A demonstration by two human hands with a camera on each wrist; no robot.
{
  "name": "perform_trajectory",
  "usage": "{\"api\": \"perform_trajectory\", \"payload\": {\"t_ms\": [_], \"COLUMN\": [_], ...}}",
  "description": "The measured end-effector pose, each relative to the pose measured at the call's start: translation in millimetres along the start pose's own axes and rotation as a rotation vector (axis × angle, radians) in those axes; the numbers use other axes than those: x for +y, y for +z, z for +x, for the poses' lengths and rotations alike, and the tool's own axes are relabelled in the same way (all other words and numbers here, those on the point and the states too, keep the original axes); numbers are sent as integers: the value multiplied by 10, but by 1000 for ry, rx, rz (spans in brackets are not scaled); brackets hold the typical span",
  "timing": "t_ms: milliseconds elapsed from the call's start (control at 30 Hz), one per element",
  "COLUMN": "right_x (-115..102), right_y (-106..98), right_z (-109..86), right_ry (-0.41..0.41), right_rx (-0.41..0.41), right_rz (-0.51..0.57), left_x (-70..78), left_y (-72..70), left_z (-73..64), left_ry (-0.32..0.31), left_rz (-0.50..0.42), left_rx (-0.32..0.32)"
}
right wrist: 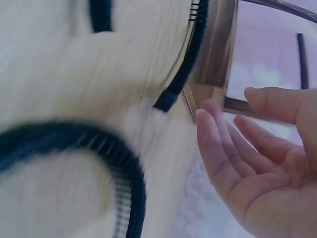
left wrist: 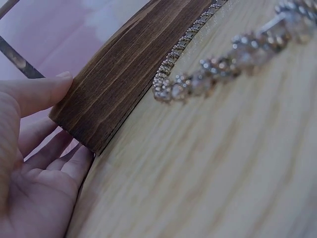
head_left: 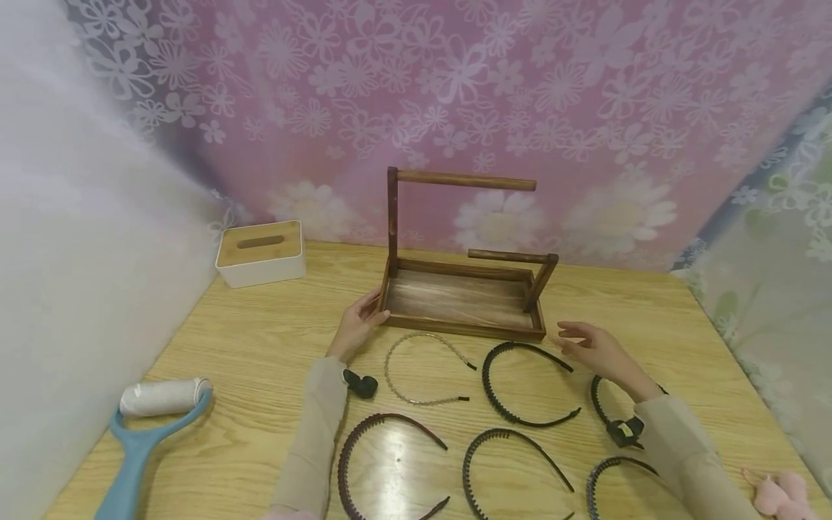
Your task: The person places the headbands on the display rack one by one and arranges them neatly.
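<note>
A brown wooden rack stands at the back of the table: a shallow tray with a tall bar at its left and a shorter one at its right. My left hand holds the tray's front left corner, thumb on the wood and fingers along the end, as the left wrist view shows. Off the tray's right end, my right hand hovers with loosely bent fingers and nothing in them. Between the arms lie a clear beaded headband and a black toothed headband. My right wrist partly hides another black headband.
Nearer the front lie a dark reddish headband, a black headband and a greyish one. A tissue box stands back left, a blue-handled lint roller front left. Something pink and fluffy sits front right.
</note>
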State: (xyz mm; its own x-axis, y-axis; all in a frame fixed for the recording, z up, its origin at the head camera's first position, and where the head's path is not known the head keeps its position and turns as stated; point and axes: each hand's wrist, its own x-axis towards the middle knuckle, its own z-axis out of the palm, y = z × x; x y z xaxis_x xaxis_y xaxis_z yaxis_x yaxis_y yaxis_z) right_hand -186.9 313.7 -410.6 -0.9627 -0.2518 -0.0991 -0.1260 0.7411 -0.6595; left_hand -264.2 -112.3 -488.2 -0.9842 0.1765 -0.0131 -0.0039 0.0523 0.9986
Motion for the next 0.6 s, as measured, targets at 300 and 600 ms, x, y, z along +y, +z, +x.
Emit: {"api": "perform_trajectory", "payload": {"t_ms": [300,600], "right_x": [148,275], "right_y": [17,167], "right_z": [-662,-1039], "right_ry": [65,75], "right_rx": [25,63], "right_rz": [-158,-268], "left_x": [-39,-40], "left_y": [-41,-4], "left_z": [14,27], "left_ry": [-12,-7], "left_rz": [-2,-17], "left_rx": [18,7]}}
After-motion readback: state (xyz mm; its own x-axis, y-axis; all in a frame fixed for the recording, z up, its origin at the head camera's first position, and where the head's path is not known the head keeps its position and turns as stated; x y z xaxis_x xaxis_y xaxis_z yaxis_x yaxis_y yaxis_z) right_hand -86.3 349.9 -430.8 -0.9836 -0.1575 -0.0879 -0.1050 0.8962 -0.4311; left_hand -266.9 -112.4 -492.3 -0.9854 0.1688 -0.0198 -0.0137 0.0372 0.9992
